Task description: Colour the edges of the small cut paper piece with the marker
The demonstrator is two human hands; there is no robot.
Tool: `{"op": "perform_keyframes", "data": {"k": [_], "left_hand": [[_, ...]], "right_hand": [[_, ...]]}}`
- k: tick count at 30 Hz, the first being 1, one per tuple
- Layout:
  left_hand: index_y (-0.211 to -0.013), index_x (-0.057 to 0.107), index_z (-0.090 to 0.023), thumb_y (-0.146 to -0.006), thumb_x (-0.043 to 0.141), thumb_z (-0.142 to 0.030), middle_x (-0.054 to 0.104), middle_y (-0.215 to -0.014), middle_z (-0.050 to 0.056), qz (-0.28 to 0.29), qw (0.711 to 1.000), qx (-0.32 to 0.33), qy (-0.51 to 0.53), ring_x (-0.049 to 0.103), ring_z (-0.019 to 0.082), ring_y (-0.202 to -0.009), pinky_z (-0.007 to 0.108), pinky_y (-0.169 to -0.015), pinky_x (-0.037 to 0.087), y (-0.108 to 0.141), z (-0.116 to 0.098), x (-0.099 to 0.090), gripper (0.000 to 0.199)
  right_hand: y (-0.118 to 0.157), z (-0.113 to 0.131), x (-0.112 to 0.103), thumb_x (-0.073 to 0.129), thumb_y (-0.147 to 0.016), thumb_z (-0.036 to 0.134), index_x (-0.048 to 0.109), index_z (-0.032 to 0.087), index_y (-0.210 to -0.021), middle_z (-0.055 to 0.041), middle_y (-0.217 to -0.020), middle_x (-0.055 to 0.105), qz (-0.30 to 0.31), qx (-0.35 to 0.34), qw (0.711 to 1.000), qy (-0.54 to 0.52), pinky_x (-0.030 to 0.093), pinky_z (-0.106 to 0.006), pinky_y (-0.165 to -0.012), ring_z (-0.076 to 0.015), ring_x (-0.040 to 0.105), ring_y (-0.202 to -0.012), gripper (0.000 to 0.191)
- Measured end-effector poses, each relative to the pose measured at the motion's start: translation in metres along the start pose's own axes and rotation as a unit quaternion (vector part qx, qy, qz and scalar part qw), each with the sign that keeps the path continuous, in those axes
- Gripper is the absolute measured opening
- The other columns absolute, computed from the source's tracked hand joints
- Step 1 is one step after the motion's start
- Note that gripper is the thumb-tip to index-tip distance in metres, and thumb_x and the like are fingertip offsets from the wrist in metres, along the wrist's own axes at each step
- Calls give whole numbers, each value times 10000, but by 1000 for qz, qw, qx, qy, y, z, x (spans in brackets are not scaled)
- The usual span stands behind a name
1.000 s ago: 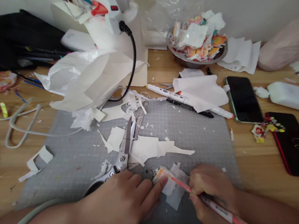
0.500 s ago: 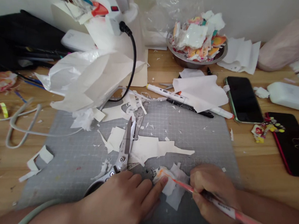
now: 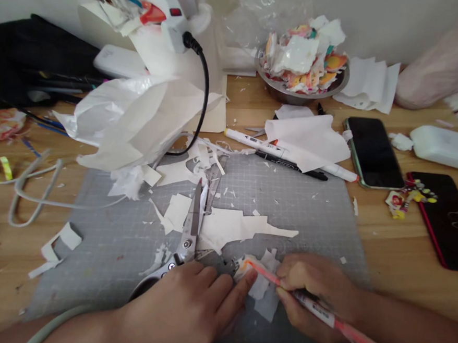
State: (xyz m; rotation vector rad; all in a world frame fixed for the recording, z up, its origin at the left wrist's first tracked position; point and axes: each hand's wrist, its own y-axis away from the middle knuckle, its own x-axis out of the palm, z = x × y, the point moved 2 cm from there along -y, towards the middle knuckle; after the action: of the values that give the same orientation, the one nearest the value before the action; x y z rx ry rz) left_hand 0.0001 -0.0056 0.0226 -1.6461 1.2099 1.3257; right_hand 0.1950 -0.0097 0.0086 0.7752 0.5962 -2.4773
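No writing is legible on the pink pen (image 3: 323,315) gripped by the right hand (image 3: 314,297), tip at 10 o'clock on the small paper cutout (image 3: 258,278) that the flat, open left hand (image 3: 188,309) pins at the cutting mat's (image 3: 297,207) 6 o'clock.

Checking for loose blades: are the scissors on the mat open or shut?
Slightly open: the scissors' blade tips part narrowly, lying flat on the cutting mat.

Right hand (image 3: 314,297) presses pink pen (image 3: 321,316) onto, seemingly, a sticker (image 3: 262,286).
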Motion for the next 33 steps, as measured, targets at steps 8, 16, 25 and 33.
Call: {"op": "perform_keyframes", "data": {"k": [8,16,25,33], "left_hand": [[-1220,446,-72,-873,515,-225,577,-670,-29,3,1000,-1,-1,551,152,-497,294,-394,387,2,-1,1,386],[-1221,443,-73,-863,532,-220,585,-681,-29,3,1000,-6,-2,554,152,-499,298,-397,385,2,0,1,397],[-1217,443,-73,-872,505,-214,585,-677,-21,9,1000,-4,-2,551,148,-506,289,-406,382,1,0,1,378],[-1221,445,-75,-872,496,-217,580,-668,-20,8,1000,-5,-3,546,146,-504,285,-410,382,2,-1,2,380]], "right_hand": [[10,-5,2,465,-696,93,413,201,-644,37,-535,517,0,27,999,-19,333,-198,-469,-83,430,-460,130],[11,-6,-1,476,-697,96,406,205,-674,52,-513,486,-59,19,998,-32,316,-196,-452,-74,429,-424,131],[1,1,0,417,-722,64,432,190,-600,12,-513,546,26,-5,999,19,368,-197,-470,-91,454,-461,175],[10,-4,3,419,-736,73,403,200,-627,29,-554,497,42,0,999,-6,323,-216,-470,-96,392,-482,168]]}}
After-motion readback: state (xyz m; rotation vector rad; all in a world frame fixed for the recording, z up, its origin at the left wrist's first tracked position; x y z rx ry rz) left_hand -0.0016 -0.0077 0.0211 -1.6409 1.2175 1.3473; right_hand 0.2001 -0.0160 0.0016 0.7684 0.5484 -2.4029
